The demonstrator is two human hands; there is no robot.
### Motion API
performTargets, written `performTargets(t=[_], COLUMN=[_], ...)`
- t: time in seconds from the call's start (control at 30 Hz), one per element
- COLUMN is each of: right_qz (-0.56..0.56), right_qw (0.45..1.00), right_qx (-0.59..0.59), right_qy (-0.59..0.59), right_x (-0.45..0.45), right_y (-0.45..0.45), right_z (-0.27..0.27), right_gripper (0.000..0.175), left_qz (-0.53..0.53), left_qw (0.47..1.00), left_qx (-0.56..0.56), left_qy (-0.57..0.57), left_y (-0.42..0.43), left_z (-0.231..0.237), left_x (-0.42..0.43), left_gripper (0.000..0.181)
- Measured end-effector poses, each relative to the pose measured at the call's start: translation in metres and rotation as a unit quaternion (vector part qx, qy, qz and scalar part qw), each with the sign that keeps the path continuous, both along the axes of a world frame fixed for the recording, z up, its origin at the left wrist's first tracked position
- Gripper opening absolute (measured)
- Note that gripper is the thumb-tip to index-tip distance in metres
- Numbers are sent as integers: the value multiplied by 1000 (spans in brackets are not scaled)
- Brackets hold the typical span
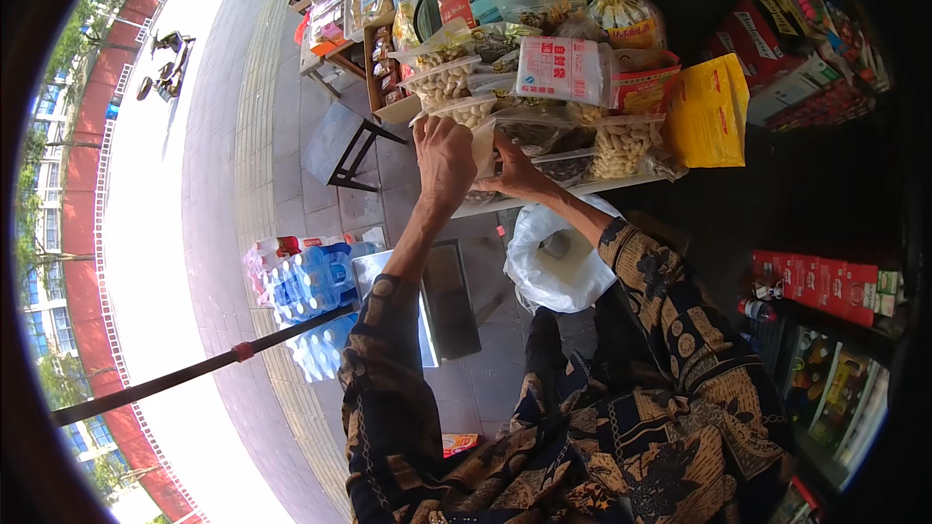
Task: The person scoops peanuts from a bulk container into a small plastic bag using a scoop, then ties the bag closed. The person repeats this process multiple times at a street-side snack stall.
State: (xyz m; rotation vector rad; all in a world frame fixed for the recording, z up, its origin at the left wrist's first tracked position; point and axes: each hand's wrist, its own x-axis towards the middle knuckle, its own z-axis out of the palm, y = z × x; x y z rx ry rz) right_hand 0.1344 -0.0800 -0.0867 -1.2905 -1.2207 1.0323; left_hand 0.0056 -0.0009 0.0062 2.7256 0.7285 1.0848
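At the near left corner of a stall table, my left hand [445, 156] has its fingers closed on the upper edge of a plastic bag [483, 149] with pale contents. My right hand [515, 169] is at the bag's other side, thumb and fingers around it. Behind and beside it stand clear zip bags of peanuts [445, 84], another bag of peanuts [625, 149] to the right, and bags of dark dried goods [535, 129]. A white-and-red pack of zip bags [559, 69] lies on top of them. A yellow pouch [708, 113] stands at the table's right end.
Below the table stands a bin with a white plastic liner [524, 255]. Left of it are a dark-topped box [451, 298] and shrink-wrapped water bottles [309, 276]. A small stool [338, 142] stands left of the table. A dark pole [182, 367] crosses the lower left.
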Motion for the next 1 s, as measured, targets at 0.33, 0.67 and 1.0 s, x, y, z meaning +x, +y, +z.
performTargets(t=[0.33,0.67,1.0], right_qz=[9,41,21], right_qw=[973,946,950], right_qx=[49,30,22], right_qy=[227,319,309], right_x=[-18,-24,-16], right_y=[13,10,10], right_z=[-8,-11,-3], right_gripper=[81,79,74], left_qz=[29,44,42], left_qw=[980,959,951], left_qx=[-29,-2,-7], left_qy=[193,279,306], left_y=[7,4,3], left_z=[21,32,39], left_x=[20,27,40], left_gripper=[9,34,41])
